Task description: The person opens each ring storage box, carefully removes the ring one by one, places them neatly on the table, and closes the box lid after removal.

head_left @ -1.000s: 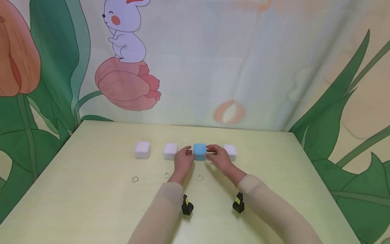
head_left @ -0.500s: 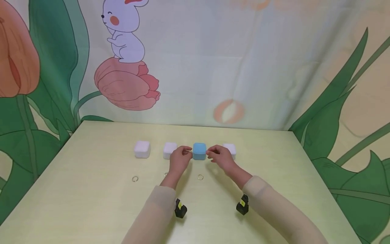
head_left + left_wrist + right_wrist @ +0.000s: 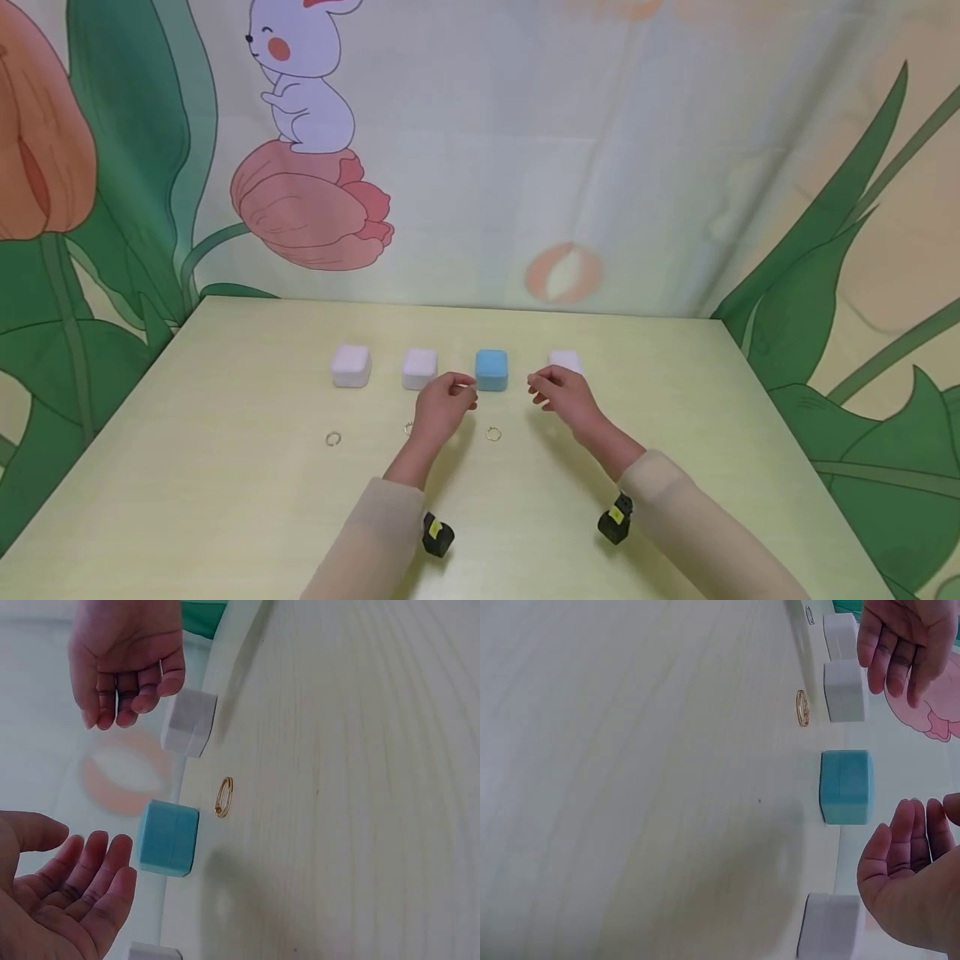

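A closed blue box (image 3: 491,370) with rounded corners stands between my two hands. My left hand (image 3: 444,408) hovers just left of its front with loosely bent fingers, and nothing is in it. On the other side, my right hand (image 3: 568,398) is held apart from the box, also holding nothing. In the left wrist view both palms show bare beside the blue box (image 3: 169,838). One pale pink box (image 3: 565,360) is partly hidden behind my right hand. A gold ring (image 3: 229,793) lies on the table in front of the blue box.
Two more pale pink boxes, one far left (image 3: 351,367) and one (image 3: 419,368) nearer the middle, complete the row. Another ring (image 3: 333,438) lies front left; a further ring (image 3: 407,429) is partly covered by my left wrist. A printed curtain (image 3: 465,167) hangs behind the table.
Both hands have drawn away from the blue box, the right one moving right and toward me, the left one slightly left and toward me. The blue box stays in place.
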Motion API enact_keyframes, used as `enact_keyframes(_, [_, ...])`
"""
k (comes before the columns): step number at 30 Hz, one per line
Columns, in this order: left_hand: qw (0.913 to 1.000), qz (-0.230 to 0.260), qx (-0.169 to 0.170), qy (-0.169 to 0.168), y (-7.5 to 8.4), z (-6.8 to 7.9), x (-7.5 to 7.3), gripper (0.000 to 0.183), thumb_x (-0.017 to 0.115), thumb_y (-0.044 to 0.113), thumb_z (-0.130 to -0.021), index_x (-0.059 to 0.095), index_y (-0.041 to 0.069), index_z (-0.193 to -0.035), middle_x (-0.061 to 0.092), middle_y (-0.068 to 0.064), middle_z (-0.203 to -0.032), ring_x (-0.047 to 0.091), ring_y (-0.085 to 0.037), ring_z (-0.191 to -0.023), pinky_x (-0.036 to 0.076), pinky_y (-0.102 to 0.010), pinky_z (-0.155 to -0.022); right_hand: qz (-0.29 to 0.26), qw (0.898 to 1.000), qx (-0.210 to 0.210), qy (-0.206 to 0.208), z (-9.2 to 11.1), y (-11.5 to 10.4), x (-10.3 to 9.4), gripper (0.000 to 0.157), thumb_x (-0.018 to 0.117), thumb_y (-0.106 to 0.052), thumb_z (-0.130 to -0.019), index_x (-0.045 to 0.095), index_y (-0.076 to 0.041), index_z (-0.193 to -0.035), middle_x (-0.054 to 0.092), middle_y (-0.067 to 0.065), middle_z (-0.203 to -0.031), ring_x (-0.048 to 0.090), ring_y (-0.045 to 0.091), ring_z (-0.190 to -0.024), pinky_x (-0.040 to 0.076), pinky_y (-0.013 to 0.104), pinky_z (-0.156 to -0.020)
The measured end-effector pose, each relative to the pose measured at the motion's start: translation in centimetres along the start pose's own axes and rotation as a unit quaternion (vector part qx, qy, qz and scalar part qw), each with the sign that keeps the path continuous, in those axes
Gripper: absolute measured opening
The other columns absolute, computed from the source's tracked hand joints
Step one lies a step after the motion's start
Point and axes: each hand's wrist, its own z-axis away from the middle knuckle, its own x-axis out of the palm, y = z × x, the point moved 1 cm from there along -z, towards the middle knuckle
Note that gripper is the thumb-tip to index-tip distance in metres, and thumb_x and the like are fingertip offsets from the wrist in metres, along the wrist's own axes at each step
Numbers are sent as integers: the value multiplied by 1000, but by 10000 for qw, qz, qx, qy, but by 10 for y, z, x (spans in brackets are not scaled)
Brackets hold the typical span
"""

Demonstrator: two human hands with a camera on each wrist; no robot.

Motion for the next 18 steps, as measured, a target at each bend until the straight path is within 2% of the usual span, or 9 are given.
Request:
enact_keyframes(6, [9998, 177, 70, -67, 4, 14, 9, 29, 59, 13, -96, 69, -3, -118, 77, -21, -102, 77, -32, -93, 47, -20, -67, -120, 9998, 165, 58, 9, 5, -9, 28, 60, -19, -102, 65, 5, -115, 70, 1, -92, 62, 6, -76, 56, 25, -74])
enact_keyframes(13, [9990, 408, -3, -155, 5, 27, 32, 33, 61, 12, -93, 67, -3, -121, 75, -19, -102, 76, -30, -92, 52, -21, -69, -313, 9991, 162, 244, 17, 10, -17, 25, 61, -17, -101, 63, 4, -114, 67, -3, -88, 61, 6, -76, 54, 25, -73])
enact_keyframes(18, [9985, 543, -24, -68, 11, 35, 50, 35, 62, 12, -91, 67, -1, -123, 74, -20, -108, 74, -32, -98, 58, -30, -78, -313, 9986, 183, 390, 20, 16, -22, 27, 61, -17, -101, 61, 4, -118, 70, 3, -93, 60, 6, -76, 53, 24, -71])
